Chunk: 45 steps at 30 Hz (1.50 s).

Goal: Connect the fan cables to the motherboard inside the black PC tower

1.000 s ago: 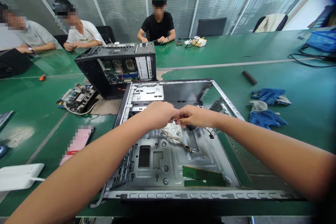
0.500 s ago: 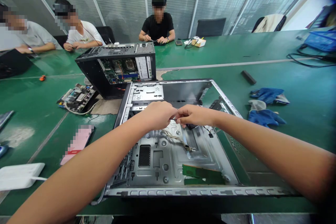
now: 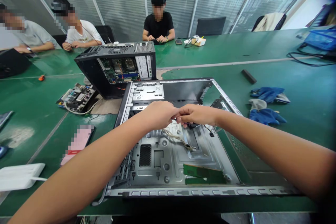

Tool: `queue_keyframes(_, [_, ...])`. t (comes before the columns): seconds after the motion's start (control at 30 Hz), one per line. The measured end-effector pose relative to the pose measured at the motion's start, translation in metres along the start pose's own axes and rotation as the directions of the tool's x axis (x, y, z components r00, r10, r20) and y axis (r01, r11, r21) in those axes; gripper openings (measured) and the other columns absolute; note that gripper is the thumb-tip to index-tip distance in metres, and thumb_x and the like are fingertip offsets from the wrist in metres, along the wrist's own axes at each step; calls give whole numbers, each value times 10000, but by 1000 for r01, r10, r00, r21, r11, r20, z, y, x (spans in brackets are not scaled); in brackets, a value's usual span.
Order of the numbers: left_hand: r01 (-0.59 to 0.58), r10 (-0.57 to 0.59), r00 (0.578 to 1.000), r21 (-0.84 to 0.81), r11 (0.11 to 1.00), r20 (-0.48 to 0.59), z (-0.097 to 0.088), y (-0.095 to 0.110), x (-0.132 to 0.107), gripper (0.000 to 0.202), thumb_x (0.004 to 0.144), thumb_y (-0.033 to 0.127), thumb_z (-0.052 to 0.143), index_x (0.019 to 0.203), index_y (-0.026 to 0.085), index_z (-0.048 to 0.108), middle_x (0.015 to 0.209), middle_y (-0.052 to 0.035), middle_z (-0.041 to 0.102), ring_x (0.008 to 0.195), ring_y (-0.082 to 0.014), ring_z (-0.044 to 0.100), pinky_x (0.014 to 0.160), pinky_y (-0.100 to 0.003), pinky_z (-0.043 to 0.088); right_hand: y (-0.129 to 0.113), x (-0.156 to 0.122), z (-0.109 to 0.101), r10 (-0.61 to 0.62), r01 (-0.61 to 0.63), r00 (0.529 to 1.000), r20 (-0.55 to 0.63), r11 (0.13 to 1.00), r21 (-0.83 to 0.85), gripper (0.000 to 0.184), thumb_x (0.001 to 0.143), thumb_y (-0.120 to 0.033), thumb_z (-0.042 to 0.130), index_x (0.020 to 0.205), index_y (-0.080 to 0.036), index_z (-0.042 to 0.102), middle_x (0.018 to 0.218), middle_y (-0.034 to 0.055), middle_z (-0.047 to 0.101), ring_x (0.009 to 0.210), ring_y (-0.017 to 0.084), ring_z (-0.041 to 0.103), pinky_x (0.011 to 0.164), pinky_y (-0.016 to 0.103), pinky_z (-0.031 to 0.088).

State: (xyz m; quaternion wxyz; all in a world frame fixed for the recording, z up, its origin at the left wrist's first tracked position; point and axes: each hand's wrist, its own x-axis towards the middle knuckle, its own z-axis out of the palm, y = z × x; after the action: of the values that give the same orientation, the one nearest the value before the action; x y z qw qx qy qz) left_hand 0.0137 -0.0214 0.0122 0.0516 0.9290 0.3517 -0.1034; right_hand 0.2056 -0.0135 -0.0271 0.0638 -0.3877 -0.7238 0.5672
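Note:
An open computer case (image 3: 194, 190) lies on its side in front of me. Over its middle, my left hand (image 3: 161, 114) and my right hand (image 3: 195, 114) meet at the fingertips. Both are closed in a pinch, and whatever they hold is too small and hidden to make out. Just below them a bundle of twisted cables (image 3: 178, 139) rests on the case's metal floor. A dark cable with a small black connector (image 3: 211, 133) hangs right of my right hand. Green memory modules (image 3: 203, 174) lie near the case's front edge.
Behind stands a second computer case (image 3: 115, 50) with its motherboard showing. A loose motherboard (image 3: 78, 98), a pink phone (image 3: 77, 143) and a white adapter (image 3: 22, 176) are on the left. Blue gloves (image 3: 267, 106) and a dark bar (image 3: 249, 76) lie right. Several people sit across the table.
My hands keep nearly the same place, fingertips still together, with only a slight shift of the right fingers. The view has moved very little.

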Motion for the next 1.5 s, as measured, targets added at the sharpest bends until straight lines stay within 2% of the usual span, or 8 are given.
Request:
queue_keyframes(0.17, [11, -11, 1000, 14, 1000, -4, -2, 1, -3, 228, 804, 156, 536, 978, 214, 672, 916, -79, 660, 784, -195, 576, 621, -307, 369, -1, 1, 1, 26, -26, 1000, -17, 1000, 2, 138, 796, -289, 576, 834, -160, 608, 841, 19, 612, 696, 114, 554, 631, 260, 385])
queue_keyframes(0.4, [86, -87, 996, 57, 995, 7, 1, 4, -1, 199, 846, 236, 571, 995, 188, 694, 914, -114, 678, 775, -209, 597, 638, -319, 402, -3, 1, 1, 66, -67, 997, -49, 997, -24, 126, 778, -301, 601, 781, -176, 587, 702, 1, 587, 668, 131, 532, 647, 272, 388])
queue_keyframes(0.8, [89, -95, 992, 64, 994, 86, -10, 11, -5, 256, 788, 92, 576, 976, 206, 707, 809, -86, 660, 720, -194, 603, 614, -297, 380, 0, 1, 1, 28, -29, 998, -48, 999, -28, 131, 770, -292, 609, 806, -168, 630, 692, -4, 582, 681, 138, 527, 687, 285, 391])
queue_keyframes(1.03, [84, -85, 996, 43, 996, 18, -7, 5, -7, 171, 860, 196, 538, 933, 188, 693, 863, -93, 674, 740, -168, 573, 646, -286, 393, -1, 1, 0, 5, -10, 996, -92, 998, -60, 106, 785, -280, 593, 776, -175, 611, 695, -4, 593, 672, 133, 523, 658, 277, 379])
queue_keyframes(1.27, [89, -88, 996, 39, 995, -9, -9, 5, -10, 176, 857, 176, 517, 924, 182, 680, 878, -90, 678, 735, -157, 558, 622, -282, 378, 2, 1, -1, 1, -12, 992, -123, 996, -89, 112, 788, -282, 592, 800, -175, 622, 719, 12, 628, 688, 141, 543, 663, 279, 391])
queue_keyframes(1.5, [90, -91, 995, 42, 995, 30, -11, 7, -10, 165, 837, 157, 528, 877, 195, 684, 876, -79, 681, 727, -163, 559, 624, -296, 370, -4, -3, 0, 5, -26, 992, -126, 986, -163, 122, 778, -294, 596, 768, -179, 636, 706, 3, 637, 638, 129, 512, 621, 272, 371])
